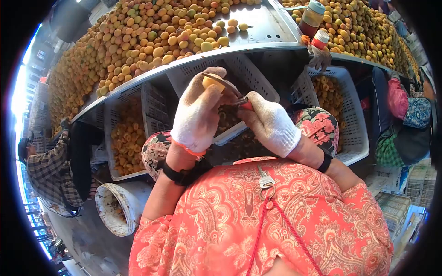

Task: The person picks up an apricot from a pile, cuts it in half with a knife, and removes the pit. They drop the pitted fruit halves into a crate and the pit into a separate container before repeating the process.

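My left hand [199, 108], in a stained white knit glove, grips a yellow apricot [212, 82] between thumb and fingers. My right hand [272, 120], gloved the same way, is closed around the red handle of a small knife [247, 105]. The knife's dark curved blade reaches left against the apricot. Both hands are raised over a white plastic crate [252, 76] between my knees, and they partly cover it. Beyond them, a metal-edged table [262, 27] bears a large heap of apricots [152, 37].
Crates with halved apricots stand at left [112, 158] and right [361, 133]. A dirty white bucket [109, 211] sits on the floor at left. Bottles [312, 20] stand on the table's divider, a gloved hand [321, 59] below them. A person in a checked shirt [53, 168] sits at left.
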### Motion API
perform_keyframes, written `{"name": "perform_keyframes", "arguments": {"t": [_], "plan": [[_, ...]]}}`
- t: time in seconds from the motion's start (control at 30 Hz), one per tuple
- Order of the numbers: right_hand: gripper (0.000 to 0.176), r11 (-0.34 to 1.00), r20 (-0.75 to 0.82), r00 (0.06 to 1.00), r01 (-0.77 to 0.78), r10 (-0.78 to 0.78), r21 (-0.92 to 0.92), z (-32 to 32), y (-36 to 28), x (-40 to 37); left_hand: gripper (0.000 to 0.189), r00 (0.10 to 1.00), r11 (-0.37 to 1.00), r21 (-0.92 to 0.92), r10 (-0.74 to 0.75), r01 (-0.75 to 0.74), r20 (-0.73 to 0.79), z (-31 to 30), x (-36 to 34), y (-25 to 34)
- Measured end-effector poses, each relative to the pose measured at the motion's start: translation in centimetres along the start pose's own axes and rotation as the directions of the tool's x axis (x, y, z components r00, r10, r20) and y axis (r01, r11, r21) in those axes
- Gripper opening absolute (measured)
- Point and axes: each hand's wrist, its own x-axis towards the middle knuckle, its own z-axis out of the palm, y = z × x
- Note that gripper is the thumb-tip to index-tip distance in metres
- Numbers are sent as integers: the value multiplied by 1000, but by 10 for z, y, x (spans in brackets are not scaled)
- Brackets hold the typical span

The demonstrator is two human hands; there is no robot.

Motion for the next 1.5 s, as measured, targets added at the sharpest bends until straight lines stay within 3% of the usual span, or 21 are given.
{"name": "perform_keyframes", "arguments": {"t": [0.07, 0.2, 0.4, 0.63, 0.87, 0.93, 1.07, 1.13, 1.2, 1.27, 1.3, 1.37, 1.5], "plan": [[17, 998, -45, 999, 16, -18, -56, 5, 3, -1, 39, 1000, 999, 34, -15, 14, 11, 1, 1, -4], [19, 978, -155, 983, 64, -96, -200, 7, 7, 0, 34, 1000, 992, -124, -3, 4, 3, 8, 8, -11], [22, 960, -70, 997, -7, -13, -279, 2, 9, -1, 35, 1000, 990, -142, -24, 24, 1, 12, 11, -10], [25, 954, -134, 989, 26, -69, -300, 12, 22, -4, 38, 999, 974, -221, -44, 44, 7, 24, 9, -11], [23, 955, -161, 986, -4, -46, -295, 9, 11, -6, 37, 999, 978, -207, -27, 35, 38, 32, 10, -11], [23, 955, -165, 986, -19, -31, -296, 9, 7, -7, 38, 985, 996, -22, 80, -84, -152, 33, 13, -16], [19, 973, -78, 997, -8, -11, -232, 10, 11, -11, 42, 979, 991, 3, 134, -135, -156, 26, 10, -18], [19, 954, -61, 998, -50, 33, -297, 11, 15, -5, 37, 981, 981, -184, 27, -63, -190, 26, 12, -25], [21, 947, -100, 994, -62, 32, -315, 18, 23, -1, 27, 930, 977, -212, -98, 22, -354, 33, 17, -30], [22, 952, -122, 992, -46, 9, -301, 15, 20, 0, 25, 964, 965, -260, -104, 38, -245, 36, 18, -31], [22, 962, -146, 989, -59, 21, -265, 10, 12, 0, 25, 966, 965, -259, -98, 34, -238, 39, 18, -30], [23, 958, -148, 989, -64, 23, -279, 9, 13, -1, 25, 968, 1000, -6, -16, 15, -252, 46, 18, -28], [27, 941, -165, 986, -90, 37, -326, 15, 23, 0, 27, 949, 985, -147, -133, 94, -285, 34, 18, -46]]}}
